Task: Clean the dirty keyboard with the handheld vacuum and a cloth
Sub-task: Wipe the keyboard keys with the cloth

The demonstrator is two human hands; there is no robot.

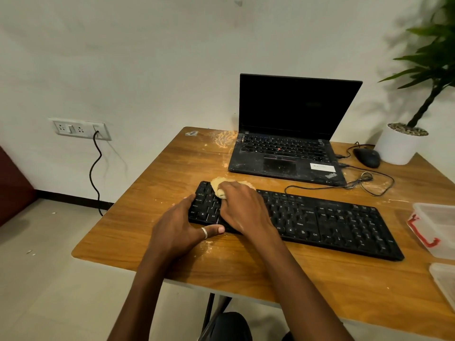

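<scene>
Step in hand, as judged: wiping the keys with the cloth; no handheld vacuum in view.

Keyboard (320, 217): black, flat on the wooden table (246, 271), long axis running from the table's left edge toward its right edge and slightly toward the near edge at the right end. Near the near-left corner at its left end; laptop (288, 153) beyond it toward the far edge.

Right hand (242, 205): palm down over the left third of the keyboard, fingers curled and closed on a bunched yellowish cloth (220, 187), pressed onto the upper-left keys. Cloth protruding past the fingertips at the keyboard's far-left corner.

Left hand (181, 226): at the keyboard's left end, fingers spread across the left-most keys, thumb along the near edge, bracing the unit. Holding nothing, merely pressing down.

Governing relation: uncleaned length of the keyboard extending rightward from the cloth along the long axis. Right hand nearer to that span; left hand positioned as anchor at the opposite end. Likely next stroke: rightward along the key rows, parallel to the long axis.

Hazards: pale dust and crumbs scattered on the table near the far edge and beside the left hand, liable to be dragged back onto the keys. Mouse cable (369, 179) lying just beyond the keyboard's far edge, clear of the wiping path.
</scene>
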